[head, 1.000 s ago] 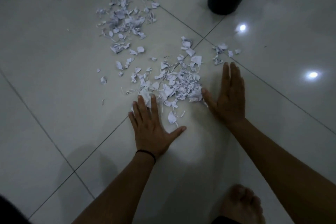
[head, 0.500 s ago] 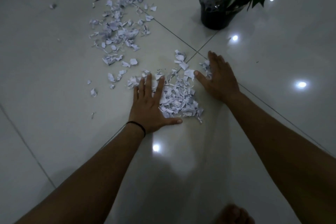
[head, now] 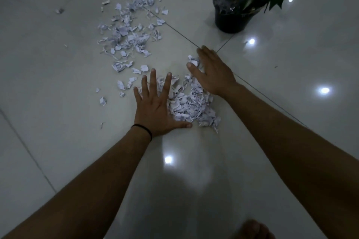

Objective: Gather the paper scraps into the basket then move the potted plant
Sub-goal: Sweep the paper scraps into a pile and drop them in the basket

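White paper scraps lie on a glossy tiled floor. A dense near pile (head: 191, 105) sits between my hands. My left hand (head: 155, 108) rests flat on the floor at the pile's left edge, fingers spread over some scraps. My right hand (head: 212, 72) lies flat at the pile's upper right, fingers together, thumb touching scraps. Neither hand grips anything. A larger loose scatter of scraps (head: 130, 33) spreads farther away to the upper left. The potted plant (head: 232, 17), green leaves in a black pot, stands at the upper right. No basket is in view.
Tile grout lines cross just beyond my right hand. Single scraps (head: 102, 101) lie left of my left hand, and one (head: 59, 10) far left. My bare foot (head: 256, 229) shows at the bottom edge. Ceiling lights reflect on the floor.
Both hands have slid forward and drawn closer together, pushing the near scraps into a tighter pile. The view has tilted up, showing more of the plant.
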Action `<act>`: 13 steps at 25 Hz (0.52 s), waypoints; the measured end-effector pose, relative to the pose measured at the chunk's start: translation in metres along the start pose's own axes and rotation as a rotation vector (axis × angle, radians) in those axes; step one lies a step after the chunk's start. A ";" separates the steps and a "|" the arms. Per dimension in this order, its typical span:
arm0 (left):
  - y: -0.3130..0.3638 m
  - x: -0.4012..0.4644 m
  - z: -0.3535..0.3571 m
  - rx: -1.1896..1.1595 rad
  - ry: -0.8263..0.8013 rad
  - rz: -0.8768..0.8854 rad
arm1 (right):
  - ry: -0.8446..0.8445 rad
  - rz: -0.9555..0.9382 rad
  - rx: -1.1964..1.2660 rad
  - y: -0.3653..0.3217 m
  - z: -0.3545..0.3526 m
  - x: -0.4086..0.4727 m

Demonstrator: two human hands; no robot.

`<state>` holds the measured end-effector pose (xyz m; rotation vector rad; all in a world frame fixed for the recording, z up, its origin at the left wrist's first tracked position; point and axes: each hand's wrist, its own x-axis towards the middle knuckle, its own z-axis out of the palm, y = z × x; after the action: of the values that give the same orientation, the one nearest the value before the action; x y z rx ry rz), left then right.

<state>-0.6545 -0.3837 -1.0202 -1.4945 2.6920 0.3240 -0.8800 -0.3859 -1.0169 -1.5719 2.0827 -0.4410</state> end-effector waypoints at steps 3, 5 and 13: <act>-0.006 0.009 -0.001 -0.032 -0.160 -0.034 | -0.166 -0.042 -0.074 -0.005 0.003 0.016; -0.006 0.010 0.001 -0.025 -0.170 0.018 | -0.091 -0.131 -0.087 -0.002 0.013 0.002; 0.013 -0.003 0.013 -0.075 0.006 0.192 | 0.181 -0.159 -0.035 0.005 0.027 -0.079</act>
<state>-0.6645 -0.3715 -1.0307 -1.2565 2.8646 0.4330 -0.8519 -0.3078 -1.0267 -1.7848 2.1148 -0.6264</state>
